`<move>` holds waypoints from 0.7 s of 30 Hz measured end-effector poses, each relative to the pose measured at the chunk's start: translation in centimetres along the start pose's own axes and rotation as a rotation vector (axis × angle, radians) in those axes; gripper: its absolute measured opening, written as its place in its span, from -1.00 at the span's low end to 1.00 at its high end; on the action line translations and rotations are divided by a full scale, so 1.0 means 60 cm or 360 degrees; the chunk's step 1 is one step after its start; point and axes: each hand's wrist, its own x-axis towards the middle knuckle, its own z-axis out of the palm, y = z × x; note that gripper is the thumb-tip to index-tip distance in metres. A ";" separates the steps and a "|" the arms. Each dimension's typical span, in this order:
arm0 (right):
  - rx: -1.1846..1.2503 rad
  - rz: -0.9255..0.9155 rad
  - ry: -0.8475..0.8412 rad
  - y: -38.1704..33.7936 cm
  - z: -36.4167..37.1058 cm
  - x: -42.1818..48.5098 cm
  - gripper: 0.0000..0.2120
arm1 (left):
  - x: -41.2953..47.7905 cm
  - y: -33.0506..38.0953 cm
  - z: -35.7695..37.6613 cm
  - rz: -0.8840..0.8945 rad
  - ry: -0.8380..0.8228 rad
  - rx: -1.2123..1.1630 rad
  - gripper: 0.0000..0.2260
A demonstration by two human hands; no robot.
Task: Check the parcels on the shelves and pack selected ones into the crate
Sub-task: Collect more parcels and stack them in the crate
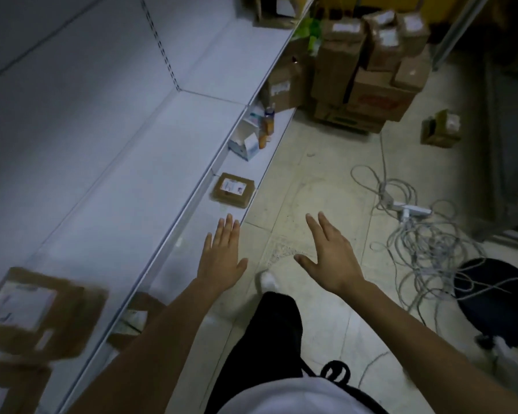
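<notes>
Head view looks down along white shelving that runs up the left side. A small brown parcel [234,189] with a white label on its top lies flat on the lowest shelf [204,216], close to that shelf's front edge and a little farther off than both hands. The left hand [222,255] reaches toward it palm down over the shelf's front edge, fingers straight and close together, thumb out to the right, holding nothing. Its fingertips are near the parcel but apart from it. The right hand [332,258] is out over the tiled floor [311,180], to the right of the left hand, with fingers straight and spread and the thumb wide, also holding nothing.

Farther along the same lowest shelf stands a cluster of white boxes [245,141], with an orange bottle [268,122] just beyond them. Above it runs the wide upper shelf [117,189]. At its near left end sits a larger parcel [39,309], blurred, brown with a white label. Another brown parcel [135,315] shows below that shelf's edge, partly hidden by the shelf and the left forearm.

At the far right a stack of cartons [365,70] stands on the floor, and a single small carton [440,130] sits apart to its right. Grey cables [416,240] lie tangled on the floor at the right, around a white power strip [410,210]. A round black seat [497,300] is at the near right, with cables running across it. The person's black trousers [272,330] and one white shoe [268,280] show between the arms.
</notes>
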 end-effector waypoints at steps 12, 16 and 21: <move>0.0518 0.0331 -0.0519 0.183 0.199 0.578 -0.34 | 0.483 -0.080 0.113 -0.0688 -0.0388 -0.1277 -0.30; 0.0374 0.0125 -0.0599 0.232 0.376 0.783 -0.41 | 0.649 -0.134 0.264 -0.1320 -0.0190 -0.2014 -0.54; 0.0292 -0.0089 -0.0698 0.235 0.583 0.999 -0.38 | 0.799 -0.207 0.460 -0.1781 -0.0010 -0.2351 -0.49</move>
